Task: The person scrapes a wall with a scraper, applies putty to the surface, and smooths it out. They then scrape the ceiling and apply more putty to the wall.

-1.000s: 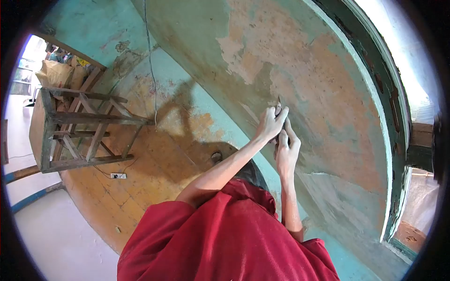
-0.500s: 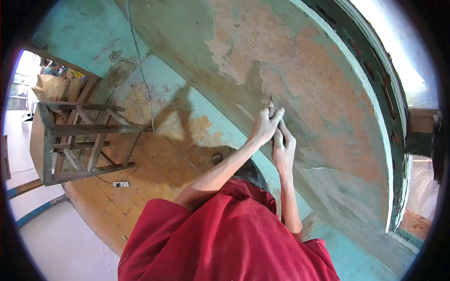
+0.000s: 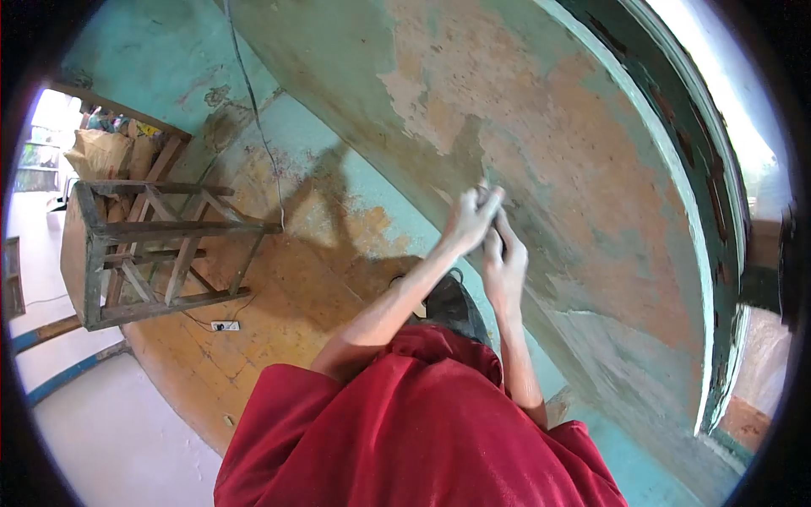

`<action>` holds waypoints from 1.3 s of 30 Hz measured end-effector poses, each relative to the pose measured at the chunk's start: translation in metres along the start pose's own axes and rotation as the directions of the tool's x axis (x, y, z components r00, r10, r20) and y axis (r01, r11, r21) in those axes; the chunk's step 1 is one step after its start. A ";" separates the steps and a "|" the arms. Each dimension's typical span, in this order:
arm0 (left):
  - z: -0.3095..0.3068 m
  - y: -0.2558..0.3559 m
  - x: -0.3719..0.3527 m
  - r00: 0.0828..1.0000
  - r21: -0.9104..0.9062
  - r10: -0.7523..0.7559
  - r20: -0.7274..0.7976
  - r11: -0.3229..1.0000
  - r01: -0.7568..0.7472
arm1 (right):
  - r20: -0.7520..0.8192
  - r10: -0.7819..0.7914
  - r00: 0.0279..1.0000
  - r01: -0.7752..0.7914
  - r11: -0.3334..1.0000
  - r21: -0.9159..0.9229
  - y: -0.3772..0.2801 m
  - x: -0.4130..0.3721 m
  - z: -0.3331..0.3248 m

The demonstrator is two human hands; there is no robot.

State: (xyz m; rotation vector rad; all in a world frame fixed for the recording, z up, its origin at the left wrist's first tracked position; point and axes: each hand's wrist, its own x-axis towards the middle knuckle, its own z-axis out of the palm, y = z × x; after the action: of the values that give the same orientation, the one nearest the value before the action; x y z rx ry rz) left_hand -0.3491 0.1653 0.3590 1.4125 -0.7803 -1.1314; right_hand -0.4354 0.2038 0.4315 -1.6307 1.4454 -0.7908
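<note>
Close against the wall, my left hand is closed around a small, thin tool with a narrow blade, blurred by motion. My right hand is just below and to the right, its fingers curled, with the fingertips reaching up to the left hand at the tool's lower end. The grip hides most of the tool. Around the hands the wall shows green paint, with a patch of bare brownish plaster above and to the right.
A wooden stool stands on the worn orange floor at left, with a brown sack behind it. A power strip lies near the stool, and a cable hangs down the wall. A window frame curves along the right.
My hands have shifted slightly left and down along the wall with the tool, whose blade was sharper to see before. The view has moved a little, and more of my lower body shows.
</note>
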 end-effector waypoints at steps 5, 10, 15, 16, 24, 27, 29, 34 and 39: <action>-0.008 0.005 0.018 0.999 0.086 -0.022 0.031 0.996 0.019 | -0.072 0.027 0.997 -0.023 0.998 0.063 -0.011 0.009 0.008; 0.005 0.006 0.003 1.000 0.065 0.015 0.000 0.998 -0.015 | -0.034 0.045 0.998 -0.040 0.988 0.149 -0.009 0.000 -0.004; -0.018 -0.003 0.021 0.994 -0.078 -0.083 0.072 0.993 0.089 | -0.030 -0.070 0.997 0.071 0.997 0.018 0.004 0.014 0.018; -0.007 -0.008 0.015 0.998 -0.045 0.014 0.065 0.999 -0.011 | -0.096 -0.200 0.975 0.195 0.979 -0.055 0.013 0.008 0.013; -0.005 0.022 -0.002 0.997 0.029 -0.061 0.052 0.998 0.060 | 0.031 0.135 0.990 -0.138 0.969 0.203 -0.019 -0.004 -0.002; 0.003 0.029 0.004 0.999 0.061 0.031 0.011 0.998 -0.032 | 0.006 0.125 0.992 -0.123 0.967 0.224 -0.025 0.005 -0.010; -0.010 0.025 0.018 1.000 0.065 -0.001 -0.004 0.998 0.002 | 0.007 0.115 0.993 -0.114 0.975 0.191 -0.006 0.013 0.006; 0.001 0.027 0.006 0.999 0.084 0.038 0.003 0.996 -0.039 | 0.046 0.117 0.992 -0.125 0.943 0.308 -0.032 0.003 -0.012; -0.014 0.020 0.015 0.999 0.055 0.001 0.042 0.998 -0.004 | 0.014 0.069 0.998 -0.071 0.975 0.210 -0.014 0.005 0.006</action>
State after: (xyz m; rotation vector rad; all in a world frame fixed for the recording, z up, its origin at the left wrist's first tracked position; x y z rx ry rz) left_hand -0.3284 0.1526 0.3742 1.4373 -0.8485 -1.1482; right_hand -0.4225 0.2000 0.4406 -1.4136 1.3578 -0.8669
